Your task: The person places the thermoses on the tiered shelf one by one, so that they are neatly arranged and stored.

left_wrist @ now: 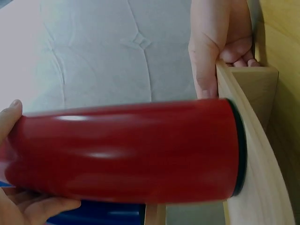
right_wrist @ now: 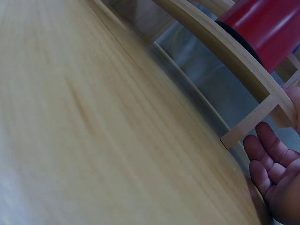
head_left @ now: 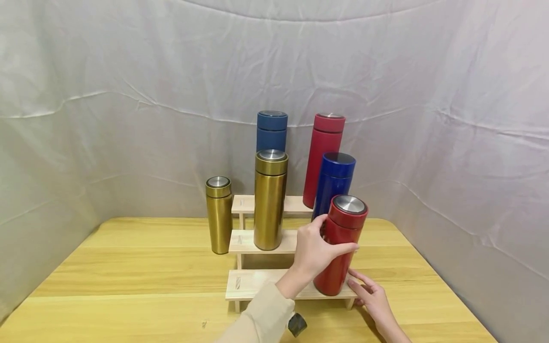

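A glossy red thermos (head_left: 333, 276) with a silver-topped lid stands, leaning slightly, on the right part of the lowest step of a wooden tiered stand (head_left: 255, 281). My left hand (head_left: 314, 251) grips its upper body, thumb on the near side and fingers around the far side. In the left wrist view the thermos (left_wrist: 131, 152) has its dark base at the step. My right hand (head_left: 374, 301) holds the right end of the lowest step. Its thumb lies on top and its other fingers (right_wrist: 269, 140) curl below, beside the stand's leg (right_wrist: 251, 122).
On the middle step stand a large gold thermos (head_left: 270, 205) and a glossy blue one (head_left: 336, 176). Behind are a matte blue thermos (head_left: 272, 133) and a crimson one (head_left: 324, 152) on the top step. A smaller gold thermos (head_left: 220, 219) stands on the table (head_left: 128, 271), left of the stand.
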Demonstrator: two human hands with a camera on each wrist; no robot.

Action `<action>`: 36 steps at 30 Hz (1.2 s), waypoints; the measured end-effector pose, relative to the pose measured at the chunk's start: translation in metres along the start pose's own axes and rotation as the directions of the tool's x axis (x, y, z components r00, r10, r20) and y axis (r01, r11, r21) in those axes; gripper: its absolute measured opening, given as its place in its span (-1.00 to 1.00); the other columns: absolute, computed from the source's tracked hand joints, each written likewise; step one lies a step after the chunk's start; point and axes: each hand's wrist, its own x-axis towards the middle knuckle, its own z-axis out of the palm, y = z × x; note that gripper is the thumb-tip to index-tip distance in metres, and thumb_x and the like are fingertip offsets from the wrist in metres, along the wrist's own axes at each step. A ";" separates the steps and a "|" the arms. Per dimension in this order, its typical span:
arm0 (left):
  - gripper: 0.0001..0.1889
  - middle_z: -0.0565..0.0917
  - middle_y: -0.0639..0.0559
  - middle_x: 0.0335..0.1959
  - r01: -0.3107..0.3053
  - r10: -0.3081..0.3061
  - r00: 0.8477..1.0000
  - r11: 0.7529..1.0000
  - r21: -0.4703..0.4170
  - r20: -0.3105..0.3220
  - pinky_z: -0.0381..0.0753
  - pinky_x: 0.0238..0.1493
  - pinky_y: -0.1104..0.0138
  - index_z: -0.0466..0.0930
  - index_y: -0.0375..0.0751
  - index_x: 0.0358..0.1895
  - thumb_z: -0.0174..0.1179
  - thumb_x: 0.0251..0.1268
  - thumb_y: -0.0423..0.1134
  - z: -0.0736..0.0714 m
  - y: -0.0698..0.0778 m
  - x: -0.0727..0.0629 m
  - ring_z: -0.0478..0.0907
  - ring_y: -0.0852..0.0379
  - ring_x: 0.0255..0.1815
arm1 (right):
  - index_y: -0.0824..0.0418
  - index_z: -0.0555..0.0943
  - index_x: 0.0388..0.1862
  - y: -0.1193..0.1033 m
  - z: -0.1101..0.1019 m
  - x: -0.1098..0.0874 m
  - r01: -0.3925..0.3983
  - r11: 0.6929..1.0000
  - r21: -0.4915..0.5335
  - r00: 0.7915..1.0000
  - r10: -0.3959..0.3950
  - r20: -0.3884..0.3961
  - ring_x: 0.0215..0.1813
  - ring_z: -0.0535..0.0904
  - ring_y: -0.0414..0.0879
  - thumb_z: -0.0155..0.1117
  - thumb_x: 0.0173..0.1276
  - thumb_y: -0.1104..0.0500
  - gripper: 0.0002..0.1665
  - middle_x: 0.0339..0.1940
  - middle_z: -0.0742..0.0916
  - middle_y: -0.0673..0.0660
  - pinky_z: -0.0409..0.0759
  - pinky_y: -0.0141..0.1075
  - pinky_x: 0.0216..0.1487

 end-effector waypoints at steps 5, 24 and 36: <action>-0.38 0.63 0.13 -0.39 0.014 -0.013 0.999 0.999 0.036 -0.048 0.47 -0.45 0.54 0.54 -0.14 -0.13 0.45 -0.35 0.09 0.002 0.001 -0.002 0.51 0.33 -0.41 | 0.23 0.56 0.00 0.001 0.000 0.001 0.010 1.000 0.001 1.000 -0.010 -0.001 -0.57 0.50 -0.23 0.22 0.20 0.21 -0.64 -0.52 0.66 0.06 0.48 -0.39 -0.55; -0.43 0.61 0.21 -0.37 -0.006 0.013 0.994 0.998 0.069 -0.112 0.47 -0.37 0.48 0.54 -0.05 -0.14 0.42 -0.31 0.13 0.009 -0.002 -0.005 0.49 0.30 -0.36 | 0.12 0.62 -0.07 -0.002 0.000 -0.001 0.013 1.000 0.009 1.000 -0.013 -0.002 -0.59 0.45 -0.26 0.23 0.19 0.23 -0.71 -0.58 0.65 0.02 0.45 -0.43 -0.58; -0.25 0.51 0.08 -0.10 -0.029 0.051 0.988 0.988 0.149 -0.144 0.51 -0.27 0.42 0.46 -0.19 0.03 0.42 -0.31 0.13 0.012 -0.005 -0.010 0.50 0.23 -0.19 | 0.11 0.62 -0.07 -0.002 -0.001 -0.001 0.037 0.999 0.013 0.999 -0.037 0.005 -0.61 0.45 -0.25 0.21 0.21 0.25 -0.72 -0.61 0.64 0.02 0.44 -0.42 -0.59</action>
